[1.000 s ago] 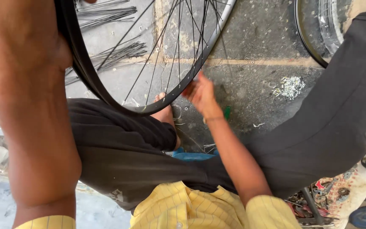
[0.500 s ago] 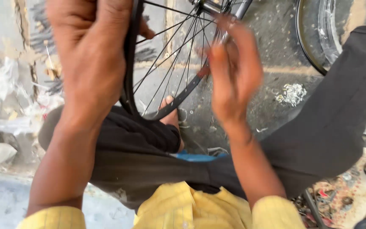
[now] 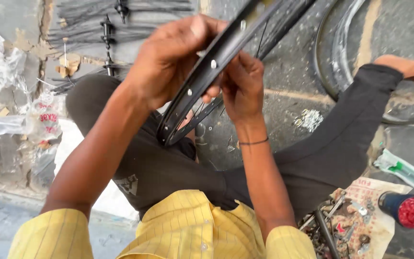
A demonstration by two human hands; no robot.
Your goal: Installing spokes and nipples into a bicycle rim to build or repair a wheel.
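Both hands clasp the black metal bicycle wheel rim (image 3: 226, 48), which slants from twelve o'clock down to nine o'clock of the lap, above the dark trousers (image 3: 168, 168).

Left hand (image 3: 173, 60) wraps over the rim's outer edge with the thumb on top; right hand (image 3: 240, 84) pinches the rim's inner face with its fingertips (image 3: 226, 72) near the small pale spoke holes; thin spokes (image 3: 207, 108) show just under the hands; done well, the left hand steadies the rim while the right works one hole at a time; loose spokes and hubs (image 3: 106, 24) lie at eleven o'clock, small bright parts (image 3: 310, 119) at three o'clock.
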